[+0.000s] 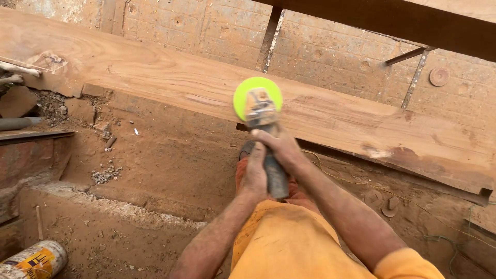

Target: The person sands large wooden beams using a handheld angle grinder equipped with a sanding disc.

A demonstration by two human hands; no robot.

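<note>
Orange-sleeved arms, both hands clamped together on a dusty grey angle grinder [266,150].
Its lime-green sanding disc [257,95] meets a long reddish wooden plank [155,77]; likely heavy, rigid, best gripped along the body.

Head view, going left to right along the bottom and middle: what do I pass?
Cylindrical can → rubble pile → left hand → sander with lime-green disc → right hand → round discs on the ground.
</note>
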